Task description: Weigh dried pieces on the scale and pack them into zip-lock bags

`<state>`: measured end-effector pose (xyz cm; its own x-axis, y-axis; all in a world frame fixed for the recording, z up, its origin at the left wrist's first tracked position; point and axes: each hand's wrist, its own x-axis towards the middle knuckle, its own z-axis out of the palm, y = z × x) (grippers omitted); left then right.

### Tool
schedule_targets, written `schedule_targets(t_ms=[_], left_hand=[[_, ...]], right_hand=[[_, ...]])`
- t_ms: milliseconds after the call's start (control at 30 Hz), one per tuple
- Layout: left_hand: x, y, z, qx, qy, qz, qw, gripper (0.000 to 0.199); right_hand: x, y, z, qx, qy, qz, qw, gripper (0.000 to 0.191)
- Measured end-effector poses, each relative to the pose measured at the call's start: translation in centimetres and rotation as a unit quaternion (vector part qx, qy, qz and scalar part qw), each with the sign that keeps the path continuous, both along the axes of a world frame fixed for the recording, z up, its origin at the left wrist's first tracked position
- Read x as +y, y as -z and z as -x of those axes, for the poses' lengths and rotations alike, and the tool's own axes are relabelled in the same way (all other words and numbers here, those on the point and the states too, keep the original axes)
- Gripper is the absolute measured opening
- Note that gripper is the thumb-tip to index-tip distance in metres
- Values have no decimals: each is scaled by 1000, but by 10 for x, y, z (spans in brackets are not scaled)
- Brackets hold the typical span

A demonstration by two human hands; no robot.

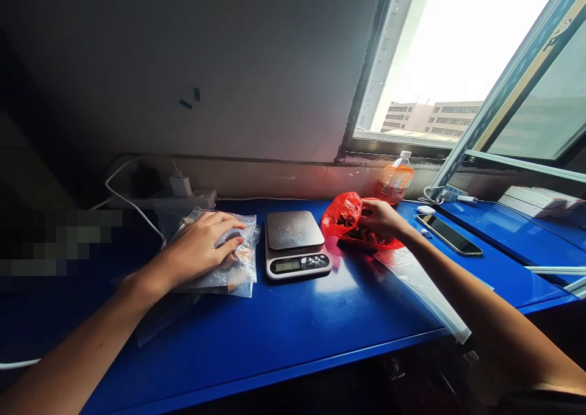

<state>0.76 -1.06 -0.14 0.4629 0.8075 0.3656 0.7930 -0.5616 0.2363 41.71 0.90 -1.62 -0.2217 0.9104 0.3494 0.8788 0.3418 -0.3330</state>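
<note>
My left hand [206, 241] lies with its fingers stretched out over a stack of clear plastic bags [245, 268], which have brownish pieces inside. Beside it, a digital kitchen scale [297, 265] shows what looks like 0.0; its metal platform [294, 229] carries only specks. To the right of the scale, a red plastic bag [341, 213] stands open with dark, dried-looking pieces [366, 235] in it. My right hand [382, 216] reaches into this bag, fingers curled down among the pieces. The fingertips and whatever they grip are hidden.
Behind the red bag stands a bottle of orange drink [396, 178]. A phone [449, 234] and a white earbud case [425, 210] lie to the right. Flat clear bags [430, 287] overhang the table's front edge. A charger [180, 185] with a white cable is at back left.
</note>
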Motion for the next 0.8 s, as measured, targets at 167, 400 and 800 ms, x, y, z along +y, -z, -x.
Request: schedule_targets(t_ms=[167, 400, 800], left_hand=[[0, 0, -1, 22, 2, 6, 1000, 41], [3, 3, 2, 46, 14, 15, 999, 42], [3, 5, 2, 70, 25, 18, 997, 45]], right_hand=[[2, 0, -14, 30, 30, -43, 998, 15], [1, 8, -17, -13, 34, -58, 998, 16], [-6, 10, 5, -112, 47, 40, 992, 20]])
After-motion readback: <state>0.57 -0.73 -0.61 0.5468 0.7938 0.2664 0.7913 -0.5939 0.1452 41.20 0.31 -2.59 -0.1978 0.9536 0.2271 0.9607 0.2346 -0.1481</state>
